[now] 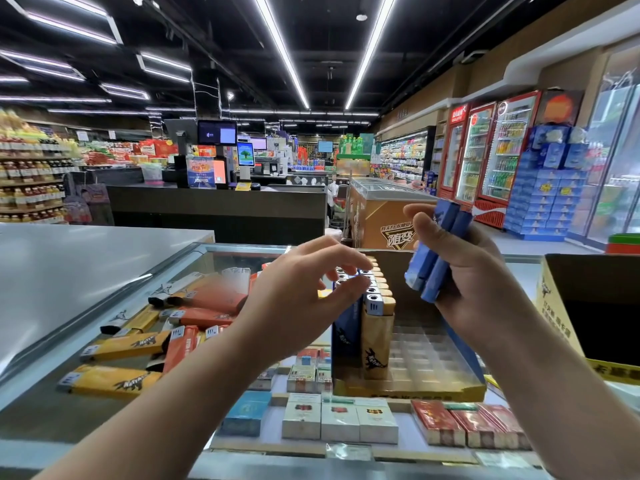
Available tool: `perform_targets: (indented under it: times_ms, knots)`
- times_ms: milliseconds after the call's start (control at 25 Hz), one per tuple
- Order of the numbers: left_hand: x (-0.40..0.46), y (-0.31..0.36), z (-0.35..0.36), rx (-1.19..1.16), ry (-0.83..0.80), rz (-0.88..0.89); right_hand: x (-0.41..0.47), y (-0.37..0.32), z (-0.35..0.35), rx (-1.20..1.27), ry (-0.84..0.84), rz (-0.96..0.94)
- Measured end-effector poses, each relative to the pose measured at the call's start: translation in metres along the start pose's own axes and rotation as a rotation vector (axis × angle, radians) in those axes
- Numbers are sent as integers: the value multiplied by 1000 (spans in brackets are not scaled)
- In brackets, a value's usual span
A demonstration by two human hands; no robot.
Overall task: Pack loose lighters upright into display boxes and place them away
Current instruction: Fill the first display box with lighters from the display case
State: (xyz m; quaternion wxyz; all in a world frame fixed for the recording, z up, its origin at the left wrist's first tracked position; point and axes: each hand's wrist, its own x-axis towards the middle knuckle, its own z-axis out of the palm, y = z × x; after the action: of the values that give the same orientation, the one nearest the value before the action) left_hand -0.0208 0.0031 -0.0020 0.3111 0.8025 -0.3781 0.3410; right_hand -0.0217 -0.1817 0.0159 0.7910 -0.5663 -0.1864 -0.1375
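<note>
The right hand (460, 268) clutches a bundle of blue lighters (437, 251) at two o'clock, likely as stock; the left hand (311, 289) hovers, fingers loose and empty, over upright lighters (375, 306) in the display box (415, 386) at centre; loose lighters (166, 327) lie at nine o'clock.

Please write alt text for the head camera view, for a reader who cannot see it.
At a shop's glass counter, the right hand grips a bundle of blue lighters while the open left hand hovers over upright lighters in a display box. Loose orange and yellow lighters lie left.
</note>
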Motion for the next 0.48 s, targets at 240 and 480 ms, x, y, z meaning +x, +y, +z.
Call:
perform_targets:
  times_ms: [240,480]
  knots:
    - [-1,3,0,-5,3,-15,1,8,3,4,41,-38]
    - [0,6,3,-191,54,-85,-2,9,7,49,-78,-64]
